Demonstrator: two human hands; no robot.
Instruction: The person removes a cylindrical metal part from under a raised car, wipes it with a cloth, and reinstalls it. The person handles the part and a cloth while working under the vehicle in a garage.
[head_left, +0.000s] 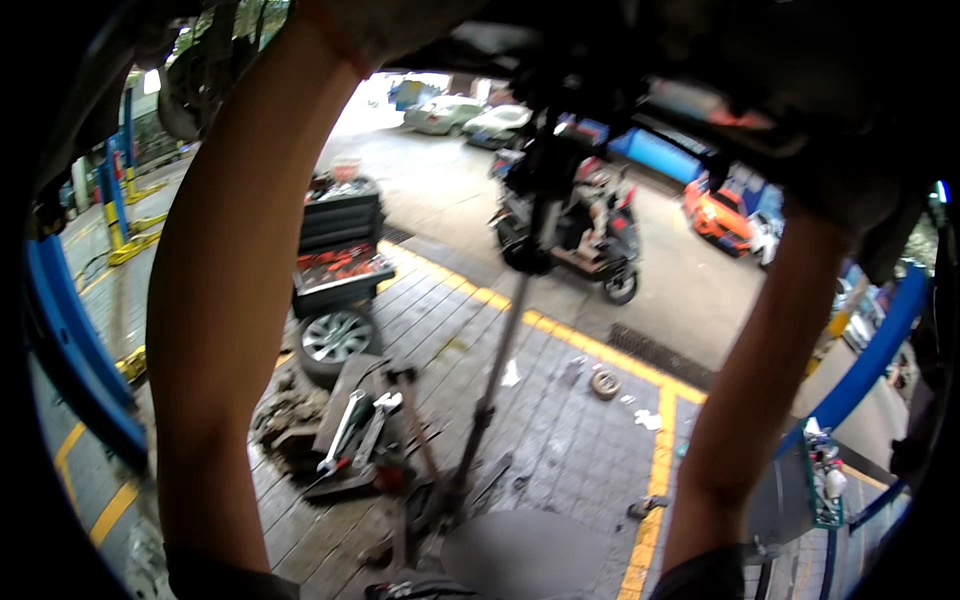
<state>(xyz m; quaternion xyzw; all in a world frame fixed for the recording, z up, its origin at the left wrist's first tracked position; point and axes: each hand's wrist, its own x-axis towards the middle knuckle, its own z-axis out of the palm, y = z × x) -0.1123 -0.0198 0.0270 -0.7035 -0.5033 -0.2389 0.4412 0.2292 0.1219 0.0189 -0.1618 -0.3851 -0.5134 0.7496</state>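
Note:
Both my arms reach up to the dark underside of a raised vehicle (760,60). My left hand (400,25), in a pale glove with an orange cuff, is at the top edge against the underside; its fingers are out of sight. Higher on the right, my right hand (860,205) is also up at the underside, in shadow and blurred, so its fingers do not show. Between my arms a long slanting pole (498,360) rises from the floor to a dark part (540,200) hanging from the vehicle. What either hand touches or holds cannot be made out.
Below lie wrenches (370,430) on a cluttered low stand, beside a wheel (338,338) and an open tool cabinet (340,250). A round grey seat-like disc (525,555) is nearest me. Blue lift posts (75,340) flank both sides. A scooter (590,230) stands ahead; a tape roll (605,384) lies on the floor.

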